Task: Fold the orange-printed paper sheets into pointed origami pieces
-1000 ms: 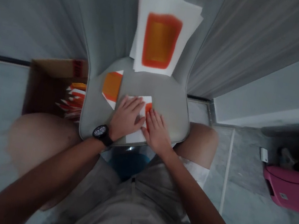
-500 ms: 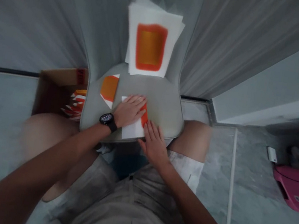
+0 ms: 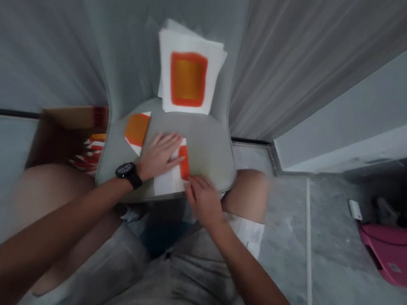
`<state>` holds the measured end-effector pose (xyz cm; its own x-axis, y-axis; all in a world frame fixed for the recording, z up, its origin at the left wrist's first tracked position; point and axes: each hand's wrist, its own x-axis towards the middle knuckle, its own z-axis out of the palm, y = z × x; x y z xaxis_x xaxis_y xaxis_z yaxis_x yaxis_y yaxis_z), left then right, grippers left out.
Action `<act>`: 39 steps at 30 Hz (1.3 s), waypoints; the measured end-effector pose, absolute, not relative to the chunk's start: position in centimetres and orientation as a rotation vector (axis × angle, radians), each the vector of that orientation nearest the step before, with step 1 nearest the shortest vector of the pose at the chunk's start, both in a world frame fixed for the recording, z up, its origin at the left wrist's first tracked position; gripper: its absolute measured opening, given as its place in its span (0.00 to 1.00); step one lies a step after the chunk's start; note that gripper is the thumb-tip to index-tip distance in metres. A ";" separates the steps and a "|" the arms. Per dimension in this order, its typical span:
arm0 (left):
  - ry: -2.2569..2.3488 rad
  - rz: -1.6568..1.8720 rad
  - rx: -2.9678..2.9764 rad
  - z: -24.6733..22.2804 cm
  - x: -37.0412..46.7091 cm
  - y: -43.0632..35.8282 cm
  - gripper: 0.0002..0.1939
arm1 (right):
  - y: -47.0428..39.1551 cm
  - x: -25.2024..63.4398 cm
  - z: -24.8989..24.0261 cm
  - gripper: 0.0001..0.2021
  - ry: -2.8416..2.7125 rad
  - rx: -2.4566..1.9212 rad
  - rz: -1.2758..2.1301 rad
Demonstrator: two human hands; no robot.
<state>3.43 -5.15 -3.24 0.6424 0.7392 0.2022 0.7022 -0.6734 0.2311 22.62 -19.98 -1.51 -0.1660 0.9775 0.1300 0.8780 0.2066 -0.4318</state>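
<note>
Paper (image 3: pixel 165 182), white with an orange strip (image 3: pixel 184 164), lies near the front edge of the chair seat (image 3: pixel 210 148) in the head view. Our left hand (image 3: pixel 159 158) spreads over its upper left part, palm down and fingers extended, pressing rather than gripping. Our right hand (image 3: pixel 205 202) has bent fingers at the lower right corner; blur hides whether they pinch it, so we cannot tell. We judge the paper light and limp, stiffer along any fold, likely to slide on the smooth seat and easy to crease or tear. A flat palm should steady it, with thumb and fingertip on an edge or corner best for lifting. Its near edge lies close to the seat's front rim, leaving us little support on that side. The folded piece (image 3: pixel 137 129) sits left of our left hand, and the stack (image 3: pixel 208 105) leans at the back. We seem to have most room toward the seat's right part, as far as its rounded edge. A carton (image 3: pixel 69 117) stands beyond the left edge.
</note>
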 end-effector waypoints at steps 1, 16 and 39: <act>1.238 0.531 2.705 -3.6 3.0 -5.5 0.36 | -18.5 22.7 -0.8 0.18 -2.046 -1.765 0.415; 1.367 0.604 2.658 -3.8 1.9 -8.0 0.33 | -5.5 20.3 -1.7 0.10 -1.670 -1.916 0.657; 1.274 0.788 2.532 -3.5 1.3 -6.0 0.21 | -8.4 21.1 -4.1 0.18 -2.022 -1.455 0.381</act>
<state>1.25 -6.04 -3.46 0.4865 0.7912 0.3706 0.6848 -0.6087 0.4007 21.08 -8.43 -4.13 -0.2090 0.9278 0.3090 0.7518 0.3545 -0.5560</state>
